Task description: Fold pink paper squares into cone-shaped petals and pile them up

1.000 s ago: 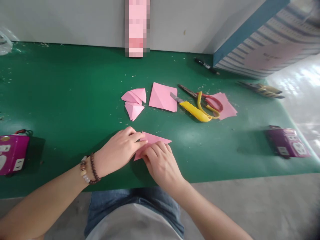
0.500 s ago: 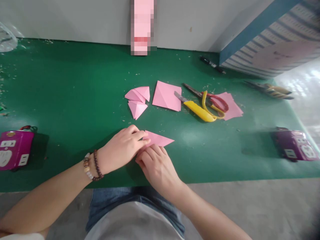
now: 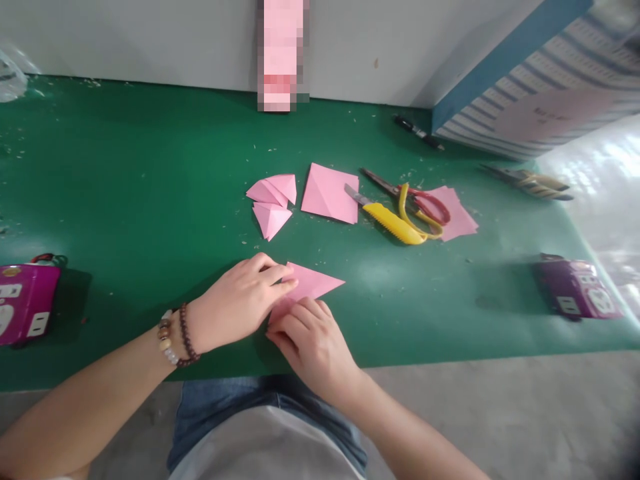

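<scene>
Left hand (image 3: pixel 235 300) on pink paper (image 3: pixel 314 281), green tabletop (image 3: pixel 150 167), grey floor (image 3: pixel 480 413)

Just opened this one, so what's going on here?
A person at a green table has both hands on a piece of pink paper. The left hand rests on its left side; the right hand's fingers are at its near edge. Beyond lie folded pink pieces, scissors, and a pink square with a yellow knife's blade over it.
</scene>
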A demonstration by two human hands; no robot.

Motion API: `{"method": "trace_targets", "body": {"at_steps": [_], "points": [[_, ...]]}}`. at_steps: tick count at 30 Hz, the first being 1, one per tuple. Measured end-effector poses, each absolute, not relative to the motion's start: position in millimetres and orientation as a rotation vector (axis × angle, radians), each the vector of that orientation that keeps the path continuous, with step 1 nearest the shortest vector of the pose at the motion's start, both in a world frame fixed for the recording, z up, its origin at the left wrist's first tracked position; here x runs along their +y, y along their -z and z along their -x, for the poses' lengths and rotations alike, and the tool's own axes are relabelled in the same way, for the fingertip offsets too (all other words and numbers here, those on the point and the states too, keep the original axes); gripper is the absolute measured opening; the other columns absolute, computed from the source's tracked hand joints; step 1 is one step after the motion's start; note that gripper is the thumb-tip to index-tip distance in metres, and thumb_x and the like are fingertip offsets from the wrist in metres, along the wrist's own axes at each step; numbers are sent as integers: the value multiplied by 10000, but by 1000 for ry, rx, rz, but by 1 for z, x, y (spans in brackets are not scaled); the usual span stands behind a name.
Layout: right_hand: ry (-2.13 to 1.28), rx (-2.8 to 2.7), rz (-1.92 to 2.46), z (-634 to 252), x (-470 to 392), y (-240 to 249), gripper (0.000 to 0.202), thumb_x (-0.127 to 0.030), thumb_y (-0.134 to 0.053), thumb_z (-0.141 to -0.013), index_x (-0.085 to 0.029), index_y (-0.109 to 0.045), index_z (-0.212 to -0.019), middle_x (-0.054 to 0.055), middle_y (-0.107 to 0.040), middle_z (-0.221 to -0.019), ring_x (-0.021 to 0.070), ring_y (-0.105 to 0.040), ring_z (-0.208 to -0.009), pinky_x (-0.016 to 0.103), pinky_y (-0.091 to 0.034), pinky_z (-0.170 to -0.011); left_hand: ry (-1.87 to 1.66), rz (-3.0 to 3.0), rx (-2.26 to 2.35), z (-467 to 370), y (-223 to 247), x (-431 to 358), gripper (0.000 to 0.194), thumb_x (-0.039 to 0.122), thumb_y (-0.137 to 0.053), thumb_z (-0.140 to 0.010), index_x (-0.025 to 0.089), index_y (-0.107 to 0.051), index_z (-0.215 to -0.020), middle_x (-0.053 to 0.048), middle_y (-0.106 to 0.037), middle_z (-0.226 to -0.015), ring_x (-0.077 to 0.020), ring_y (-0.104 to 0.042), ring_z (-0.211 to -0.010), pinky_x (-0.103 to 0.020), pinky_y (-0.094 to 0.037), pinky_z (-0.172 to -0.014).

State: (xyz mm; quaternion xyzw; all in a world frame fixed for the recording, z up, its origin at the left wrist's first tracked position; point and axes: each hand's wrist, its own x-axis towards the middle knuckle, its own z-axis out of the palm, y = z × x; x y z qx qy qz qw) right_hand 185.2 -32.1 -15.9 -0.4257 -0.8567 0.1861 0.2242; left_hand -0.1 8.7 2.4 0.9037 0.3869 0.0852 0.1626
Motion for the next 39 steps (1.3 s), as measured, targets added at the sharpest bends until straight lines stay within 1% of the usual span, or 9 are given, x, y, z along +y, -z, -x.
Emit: {"method": "trace_targets", "body": {"at_steps": [3,5,8,11,16,22,28,34,39], "points": [[-485,-2195,1231,-197,-33,10,95,-150,-570,-920,-215,-637,-937,11,-730,-898,174,-637,-872,351,-457,-849,-269,-2564,1093,1,-2,9,315,213,-587,-920,188,-581,-1234,-68,-584,-1312,-237,-519,-1133,-391,-503,-943],[-454,-2169,1234,-203,-37,7,178,-99,-532,-908,-214,-604,-1023,19,-742,-990,204,-638,-1068,431,-393,-1036,-269,-2564,1088,1,-2,9,386,260,-681,-865,189,-580,-1231,-78,-588,-1301,-245,-523,-1146,-394,-507,-942],[-535,-2282,1165,-205,-47,7,213,-78,-483,-888,-205,-553,-1044,40,-740,-1064,251,-482,-1341,533,-250,-1162,-254,-2580,1071,3,-1,11,495,269,-770,-787,179,-580,-1235,-86,-586,-1301,-255,-512,-1177,-401,-508,-952],[-586,-2309,1206,-204,-54,11,235,-68,-454,-883,-205,-517,-1064,49,-739,-1078,253,-401,-1406,564,-225,-1176,-243,-2573,1054,4,0,13,527,306,-792,-760,185,-585,-1230,-79,-586,-1295,-260,-502,-1190,-416,-509,-963],[-527,-2215,1360,-222,-45,18,289,-63,-432,-892,-215,-477,-1134,41,-740,-1059,276,-391,-1410,636,-208,-1160,-240,-2571,1047,4,-1,14,497,224,-824,-716,193,-614,-1166,-70,-585,-1289,-270,-500,-1181,-434,-519,-953],[-403,-2083,1485,-243,-31,23,236,-69,-417,-899,-235,-459,-1061,33,-752,-1026,293,-423,-1386,671,-242,-1136,-255,-2556,1060,5,1,14,543,196,-832,-700,199,-612,-1197,-73,-592,-1281,-272,-505,-1175,-432,-533,-928],[-294,-2004,1549,-260,-22,31,220,-97,-433,-901,-232,-485,-1066,47,-750,-1036,301,-454,-1366,698,-259,-1114,-255,-2535,1043,6,3,14,565,202,-825,-711,229,-610,-1232,-66,-587,-1304,-275,-505,-1184,-445,-528,-939],[-178,-2113,1470,-264,-3,28,189,-304,-644,-882,-220,-646,-1051,88,-705,-1067,325,-547,-1202,624,-381,-1061,-259,-2520,944,13,2,22,566,185,-805,-732,240,-599,-1257,-58,-563,-1378,-268,-478,-1239,-452,-498,-998],[-258,-2159,1445,-245,-1,25,79,-305,-676,-868,-236,-701,-840,69,-671,-931,268,-555,-980,473,-479,-879,-300,-2509,974,16,-3,26,622,40,-645,-822,283,-494,-1375,-30,-494,-1455,-234,-442,-1312,-427,-436,-1080]]}}
